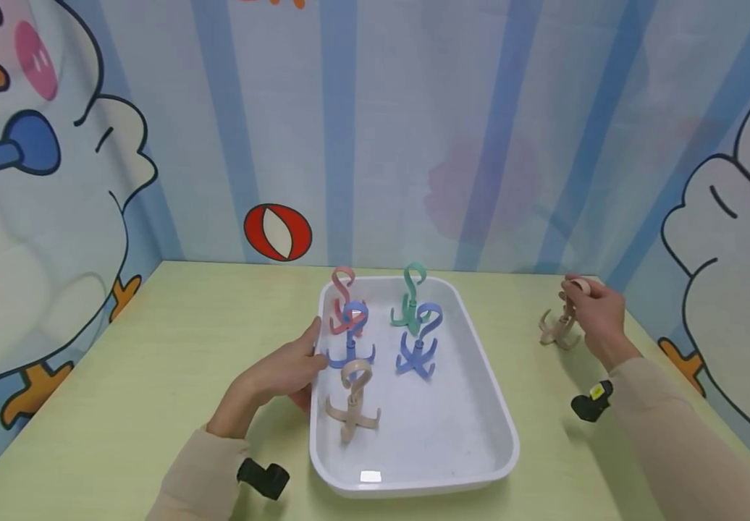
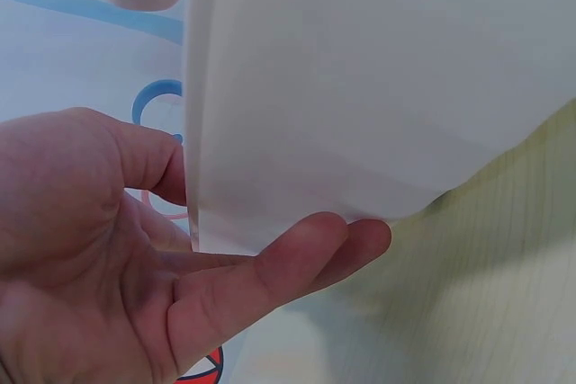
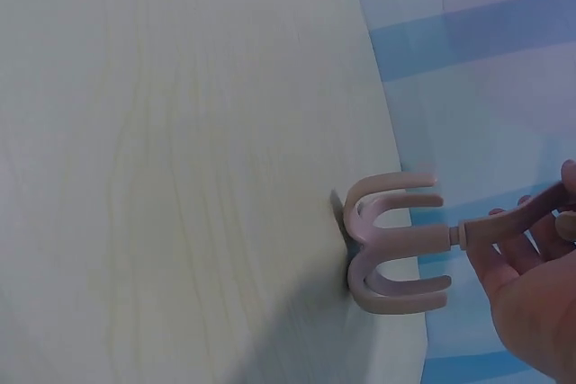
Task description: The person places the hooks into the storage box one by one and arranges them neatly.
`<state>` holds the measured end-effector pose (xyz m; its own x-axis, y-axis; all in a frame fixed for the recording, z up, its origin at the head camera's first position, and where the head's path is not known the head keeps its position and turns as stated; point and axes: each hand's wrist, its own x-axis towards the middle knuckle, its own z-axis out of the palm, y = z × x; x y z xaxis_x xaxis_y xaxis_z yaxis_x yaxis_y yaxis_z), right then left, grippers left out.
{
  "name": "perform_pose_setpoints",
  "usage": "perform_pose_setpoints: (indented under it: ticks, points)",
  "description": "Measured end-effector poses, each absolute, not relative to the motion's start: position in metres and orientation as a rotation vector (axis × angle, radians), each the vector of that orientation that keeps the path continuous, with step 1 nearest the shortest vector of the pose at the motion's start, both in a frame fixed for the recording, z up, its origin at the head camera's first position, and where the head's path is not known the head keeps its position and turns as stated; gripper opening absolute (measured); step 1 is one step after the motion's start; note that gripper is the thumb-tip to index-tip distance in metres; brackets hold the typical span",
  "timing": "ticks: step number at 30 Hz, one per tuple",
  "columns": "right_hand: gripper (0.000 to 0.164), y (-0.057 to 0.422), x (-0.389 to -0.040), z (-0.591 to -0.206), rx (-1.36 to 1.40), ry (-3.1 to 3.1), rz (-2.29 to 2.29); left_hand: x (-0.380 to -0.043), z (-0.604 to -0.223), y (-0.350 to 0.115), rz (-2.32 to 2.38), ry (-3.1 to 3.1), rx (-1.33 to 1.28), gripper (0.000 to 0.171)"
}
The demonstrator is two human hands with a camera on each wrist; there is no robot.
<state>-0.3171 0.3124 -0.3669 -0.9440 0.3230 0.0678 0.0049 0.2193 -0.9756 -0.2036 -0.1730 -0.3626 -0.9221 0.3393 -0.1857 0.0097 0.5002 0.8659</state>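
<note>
A white tray [image 1: 440, 434] bears several plastic rotating hangers with curved top hooks and upturned prongs: pink [image 1: 344, 286], green [image 1: 412, 307], two blue [image 1: 418, 354] and one beige [image 1: 352, 416]. My left hand [image 1: 284, 365] holds the tray's left wall, thumb at the rim and fingers against the outside and underside, as the left wrist view shows. Over at the far right, my right hand [image 1: 599, 315] grips another beige hanger [image 3: 405, 245] by its top hook. That hanger is upright, its pronged base right at the tabletop.
The pale wood-grain table [image 1: 153, 405] ends at the back against a blue striped backdrop [image 1: 388, 130]. Cartoon ducks [image 1: 43, 239] are printed on the side panels. Black wrist cameras [image 1: 264, 479] sit on both sleeves.
</note>
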Motion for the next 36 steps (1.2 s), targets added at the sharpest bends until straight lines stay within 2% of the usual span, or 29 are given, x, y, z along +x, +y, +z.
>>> perform_pose_setpoints:
  ticks: [7, 10, 16, 23, 36]
  points:
    - [0.017, 0.317, -0.313, -0.366, -0.211, -2.133, 1.964, -0.203, -0.362, -0.173, 1.399, 2.405, 0.287, 0.081]
    - [0.01, 0.318, -0.312, -0.365, -0.142, -2.073, 2.081, -0.203, -0.361, -0.172, 1.397, 2.405, 0.283, 0.081]
    - [0.011, 0.318, -0.308, -0.363, -0.072, -2.012, 2.186, -0.203, -0.361, -0.172, 1.395, 2.409, 0.282, 0.081]
    - [0.022, 0.316, -0.302, -0.358, 0.026, -2.032, 2.186, -0.202, -0.362, -0.172, 1.39, 2.415, 0.273, 0.081]
    - [0.019, 0.307, -0.293, -0.342, 0.166, -2.007, 2.202, -0.202, -0.361, -0.172, 1.403, 2.408, 0.294, 0.081]
